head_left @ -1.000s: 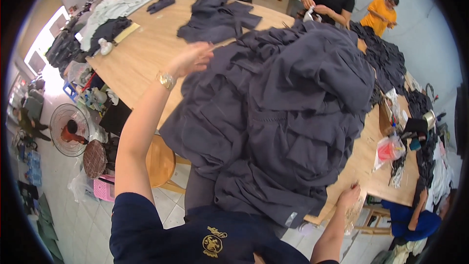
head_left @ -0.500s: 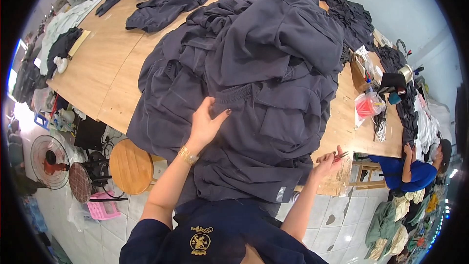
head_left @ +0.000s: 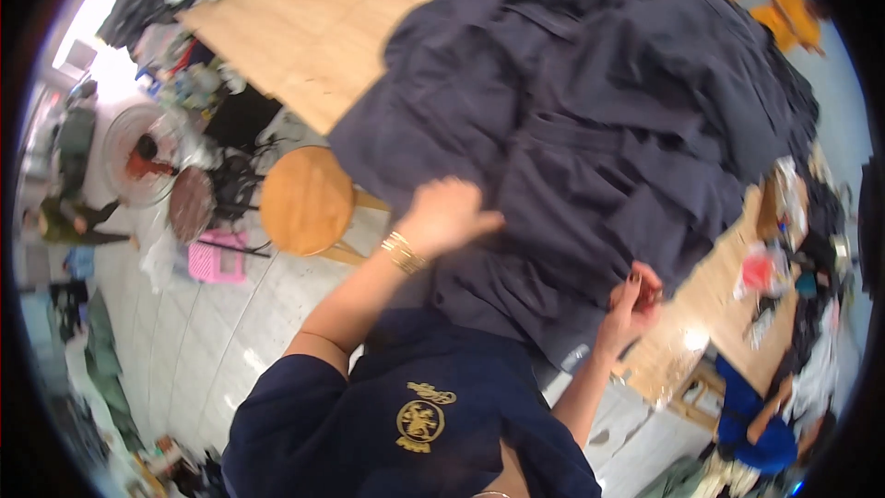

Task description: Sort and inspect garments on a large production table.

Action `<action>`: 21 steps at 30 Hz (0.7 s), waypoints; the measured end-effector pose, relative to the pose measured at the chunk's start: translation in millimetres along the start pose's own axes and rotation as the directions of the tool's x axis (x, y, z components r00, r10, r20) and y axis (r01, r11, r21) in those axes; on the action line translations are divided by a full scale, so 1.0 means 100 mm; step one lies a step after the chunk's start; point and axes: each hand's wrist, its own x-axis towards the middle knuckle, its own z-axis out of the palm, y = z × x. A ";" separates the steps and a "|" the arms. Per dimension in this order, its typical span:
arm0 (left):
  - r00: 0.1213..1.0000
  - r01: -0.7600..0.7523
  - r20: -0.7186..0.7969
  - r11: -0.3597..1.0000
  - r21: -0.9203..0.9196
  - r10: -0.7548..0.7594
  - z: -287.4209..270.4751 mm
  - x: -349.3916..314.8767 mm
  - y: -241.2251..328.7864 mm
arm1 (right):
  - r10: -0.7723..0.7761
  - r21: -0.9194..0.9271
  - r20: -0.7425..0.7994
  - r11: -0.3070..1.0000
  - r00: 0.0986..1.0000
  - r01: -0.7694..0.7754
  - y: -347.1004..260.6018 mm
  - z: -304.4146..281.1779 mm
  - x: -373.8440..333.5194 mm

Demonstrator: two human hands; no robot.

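Observation:
A big heap of dark grey garments (head_left: 590, 74) covers much of the table in front of me. Toward its near side lies a piece with a gathered elastic waistband (head_left: 576, 136). My left hand (head_left: 447, 214), with a gold bracelet at the wrist, is over the cloth at the heap's near left edge. Motion smears its fingers, and I cannot see whether they grip fabric. At the near right edge of the heap, my right hand (head_left: 636, 302) is closed with curled fingers around small red-handled thread snips, mostly hidden in the palm.
The wooden table (head_left: 309, 37) extends left and right of the heap. A round wooden stool (head_left: 306, 201), a pink plastic stool (head_left: 217, 256) and a fan (head_left: 147, 152) stand at left. At right are a clear bag with something red (head_left: 761, 269) and a person in blue (head_left: 761, 429).
My view has swung left, shifting the scene rightward. My left hand has left the waistband for the heap's near left edge. The snips, earlier visible in my right fingers, are now mostly hidden.

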 end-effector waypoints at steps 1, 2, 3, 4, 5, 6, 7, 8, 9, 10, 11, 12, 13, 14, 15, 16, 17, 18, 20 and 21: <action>1.000 -0.014 0.000 0.997 0.073 0.014 0.18 -0.11 -0.05 | 0.015 -0.025 0.062 1.000 0.998 -0.014 -0.01 0.05 -0.08; 0.987 -0.063 -0.142 0.996 0.064 0.071 0.46 -0.21 -0.14 | 0.134 -0.020 0.145 0.991 0.980 -0.133 -0.01 0.03 -0.18; 0.994 -0.024 -0.108 1.000 0.009 0.025 0.54 -0.28 -0.10 | 0.160 -0.079 0.212 0.986 0.964 -0.146 0.02 0.02 -0.25; 0.994 0.011 -0.107 0.999 0.046 -0.006 0.57 -0.33 -0.04 | 0.210 -0.037 0.258 0.977 0.943 -0.208 0.07 0.02 -0.33; 0.994 0.019 -0.111 0.999 0.048 -0.013 0.69 -0.39 -0.06 | 0.217 -0.048 0.300 0.976 0.929 -0.213 0.06 0.08 -0.39; 0.987 0.037 -0.158 0.998 0.046 -0.029 0.75 -0.43 -0.06 | 0.275 -0.041 0.370 0.959 0.887 -0.280 0.00 0.14 -0.43; 0.980 0.043 -0.198 0.998 0.039 -0.034 0.80 -0.47 -0.07 | 0.266 -0.019 0.417 0.959 0.869 -0.284 -0.04 0.20 -0.50; 0.989 0.051 -0.140 0.999 0.005 -0.050 0.79 -0.52 -0.09 | 0.293 0.021 0.476 0.939 0.829 -0.344 0.05 0.18 -0.55; 0.995 0.058 -0.079 0.998 -0.032 -0.061 0.76 -0.58 -0.11 | 0.272 0.044 0.516 0.938 0.812 -0.343 0.02 0.26 -0.57; 0.997 0.069 -0.029 0.997 -0.034 -0.070 0.74 -0.64 -0.16 | 0.302 0.006 0.536 0.933 0.789 -0.361 -0.02 0.32 -0.61; 0.997 0.067 0.026 0.997 -0.039 -0.066 0.72 -0.67 -0.18 | 0.333 -0.038 0.544 0.927 0.771 -0.373 -0.05 0.36 -0.61; 0.993 0.065 0.106 0.997 -0.036 -0.061 0.75 -0.69 -0.21 | 0.366 -0.049 0.558 0.911 0.745 -0.410 -0.03 0.41 -0.61; 0.993 0.081 0.093 0.996 -0.035 -0.077 0.85 -0.69 -0.24 | 0.356 -0.043 0.574 0.912 0.737 -0.408 -0.03 0.45 -0.59; 1.000 0.031 0.011 0.974 -0.224 -0.029 0.89 -0.70 -0.25 | 0.386 -0.098 0.602 0.905 0.699 -0.415 -0.10 0.50 -0.55; 0.997 -0.041 -0.076 0.916 -0.400 0.011 0.92 -0.69 -0.26 | 0.418 -0.156 0.623 0.895 0.662 -0.418 -0.14 0.54 -0.53; 0.995 -0.075 0.004 0.783 -0.617 0.099 0.95 -0.61 -0.23 | 0.402 -0.145 0.628 0.902 0.667 -0.407 -0.14 0.56 -0.53; 0.988 -0.101 0.007 0.683 -0.724 0.154 0.90 -0.56 -0.14 | 0.323 -0.079 0.587 0.935 0.742 -0.344 -0.10 0.58 -0.53; 0.985 -0.014 0.078 0.519 -0.855 0.156 0.89 -0.52 -0.03 | 0.239 -0.019 0.542 0.962 0.806 -0.273 -0.06 0.57 -0.54; 0.972 0.075 0.142 0.330 -0.941 0.185 0.85 -0.47 0.21 | 0.146 -0.080 0.520 0.989 0.841 -0.122 -0.02 0.43 -0.48; 0.957 0.190 0.199 0.062 -0.980 0.213 0.78 -0.48 0.34 | 0.049 -0.138 0.508 0.990 0.860 0.025 -0.03 0.36 -0.42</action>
